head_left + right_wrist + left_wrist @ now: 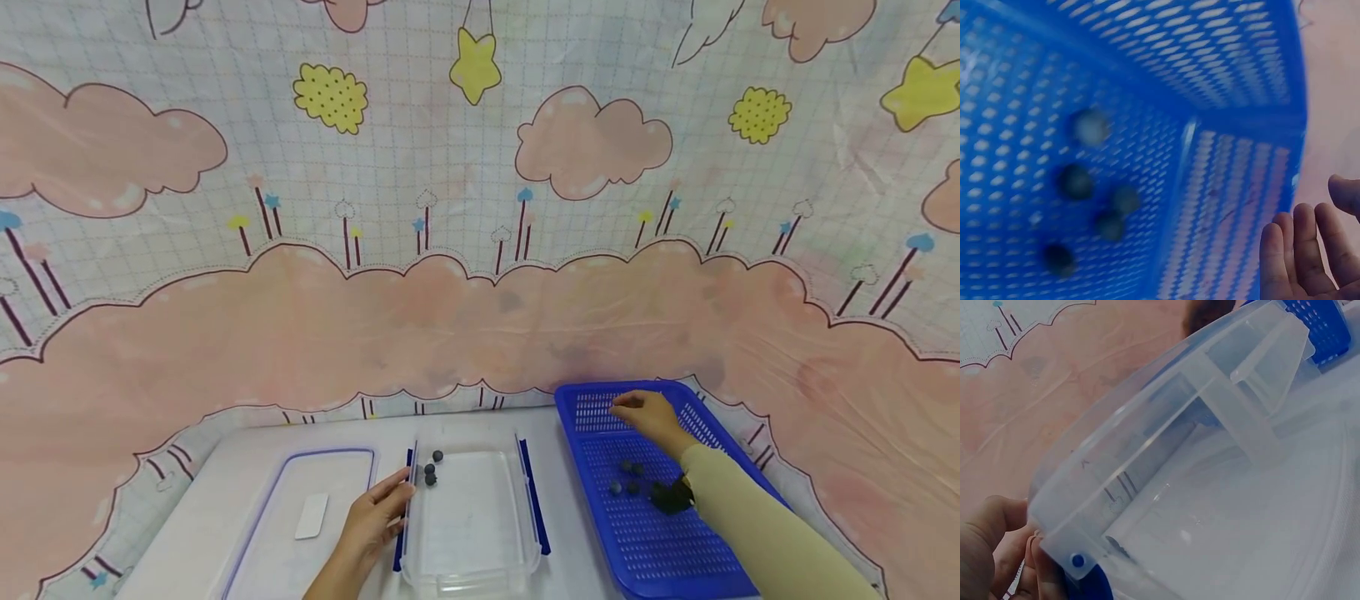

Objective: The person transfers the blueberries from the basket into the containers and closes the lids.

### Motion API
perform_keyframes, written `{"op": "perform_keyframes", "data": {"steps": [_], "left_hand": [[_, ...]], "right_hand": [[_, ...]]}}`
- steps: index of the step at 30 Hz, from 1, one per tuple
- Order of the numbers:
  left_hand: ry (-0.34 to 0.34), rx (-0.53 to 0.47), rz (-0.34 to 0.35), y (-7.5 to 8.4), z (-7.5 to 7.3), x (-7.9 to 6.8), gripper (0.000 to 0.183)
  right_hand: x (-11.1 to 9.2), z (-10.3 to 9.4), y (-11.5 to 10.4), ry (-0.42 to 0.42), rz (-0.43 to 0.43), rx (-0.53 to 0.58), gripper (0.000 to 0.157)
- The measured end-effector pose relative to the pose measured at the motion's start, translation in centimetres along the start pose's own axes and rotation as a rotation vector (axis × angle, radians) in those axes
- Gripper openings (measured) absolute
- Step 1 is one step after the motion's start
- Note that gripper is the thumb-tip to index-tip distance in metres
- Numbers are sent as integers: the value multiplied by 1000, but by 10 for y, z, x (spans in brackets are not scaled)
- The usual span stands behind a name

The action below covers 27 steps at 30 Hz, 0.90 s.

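Observation:
My left hand (372,518) holds the left side of a clear plastic container (468,554) with blue side clips; in the left wrist view its fingers and thumb (1004,512) meet the wall beside a clip. Inside the container, 3 blueberries (430,469) sit near the left wall. Above the far part of a blue perforated basket (660,558), my right hand (651,417) hovers with nothing visible in it. The right wrist view shows its thumb apart from the fingers (1307,250). Several blueberries (1075,181) lie on the basket floor.
A clear lid with a blue-purple seal (330,452) lies left of the container, with a white rectangular piece (311,517) on it. The white table (195,508) meets a patterned cloth backdrop (450,333) behind everything. The basket's raised walls stand around the blueberries.

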<state>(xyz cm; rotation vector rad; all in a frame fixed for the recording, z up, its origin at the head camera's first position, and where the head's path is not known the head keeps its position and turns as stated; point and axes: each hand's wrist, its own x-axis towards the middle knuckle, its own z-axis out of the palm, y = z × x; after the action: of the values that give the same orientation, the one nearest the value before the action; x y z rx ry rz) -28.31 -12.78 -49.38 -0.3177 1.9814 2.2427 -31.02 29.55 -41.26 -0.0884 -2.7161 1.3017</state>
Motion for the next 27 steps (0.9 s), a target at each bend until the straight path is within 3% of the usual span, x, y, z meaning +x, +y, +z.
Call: {"op": "perform_keyframes", "data": {"steps": [11,21,27], "left_hand": [[7,-9,-8,1,3,2,41],[5,-8,-2,1,4,2,41],[8,-7,-6,2,4,1,41]], "right_hand": [[-8,-2,47,12,68,18,34],[-15,-4,72,6,130,37,35],[-18,1,78,-25,108,34,34]]}}
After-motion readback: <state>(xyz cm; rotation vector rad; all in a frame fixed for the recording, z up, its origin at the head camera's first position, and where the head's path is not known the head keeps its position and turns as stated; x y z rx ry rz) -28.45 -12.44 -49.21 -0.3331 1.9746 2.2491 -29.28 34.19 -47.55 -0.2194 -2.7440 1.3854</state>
